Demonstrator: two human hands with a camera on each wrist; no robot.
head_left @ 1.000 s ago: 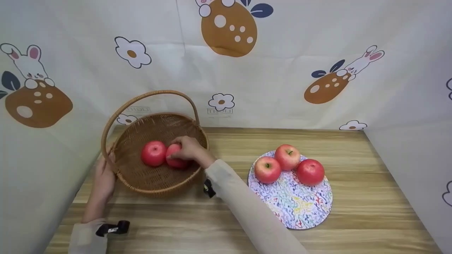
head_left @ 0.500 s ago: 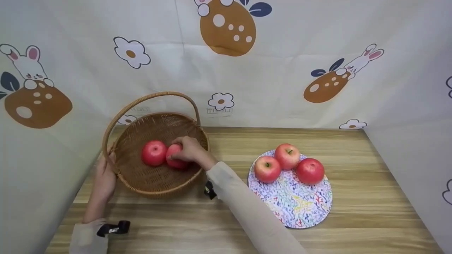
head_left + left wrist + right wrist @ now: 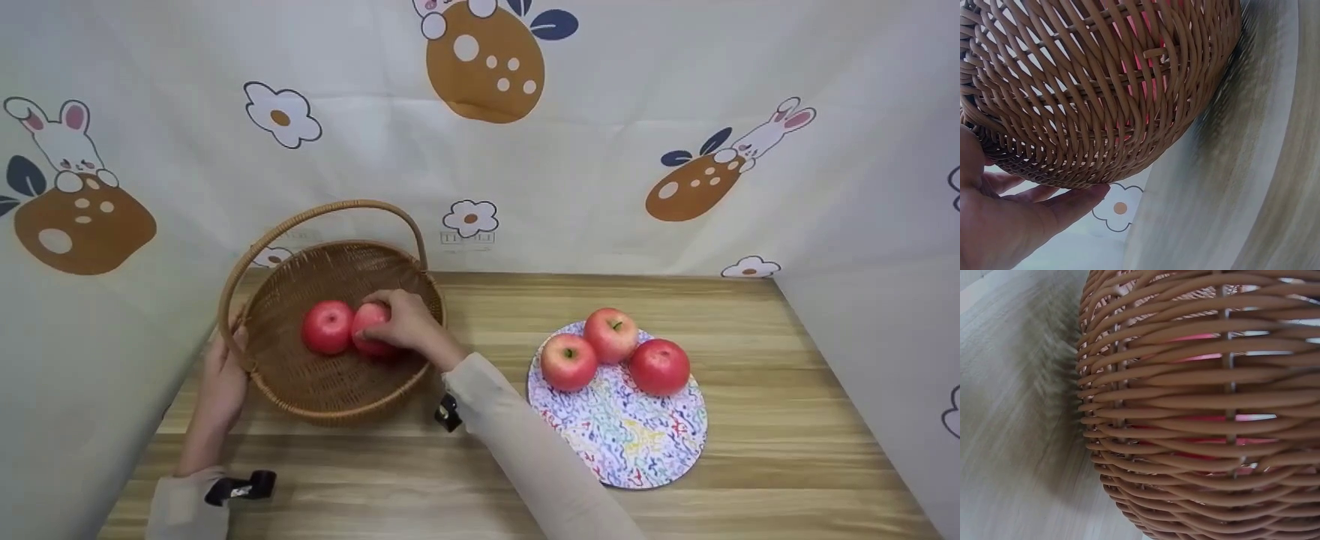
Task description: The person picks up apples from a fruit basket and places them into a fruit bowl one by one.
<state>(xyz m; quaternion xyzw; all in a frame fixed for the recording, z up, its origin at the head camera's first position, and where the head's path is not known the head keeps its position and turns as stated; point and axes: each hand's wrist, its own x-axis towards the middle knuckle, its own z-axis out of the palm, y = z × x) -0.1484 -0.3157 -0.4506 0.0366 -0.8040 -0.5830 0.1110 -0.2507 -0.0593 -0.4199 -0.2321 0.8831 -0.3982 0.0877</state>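
Note:
In the head view, a brown wicker basket (image 3: 315,390) with a tall arched handle stands at the left, two red apples inside. My right hand (image 3: 409,319) reaches over the rim and grips the right-hand apple (image 3: 369,322), thumb on the near side and fingers on the far side. The other apple (image 3: 328,328) sits close to its left. My left hand (image 3: 223,375) holds the basket's left side near the foot of the handle; the left wrist view shows its fingers (image 3: 1075,205) against the weave. The right hand is hidden behind the weave in the right wrist view.
A round plate with a multicoloured scribble pattern (image 3: 622,450) lies on the wood-grain table (image 3: 787,450) at the right. Three apples (image 3: 568,362) are grouped on its far half. Pale printed cloth (image 3: 585,187) walls the table at the back and both sides.
The right hand stays around the same apple, which looks very slightly lifted or tipped. Basket, left hand and plate stand practically as before; the whole view shifts a little.

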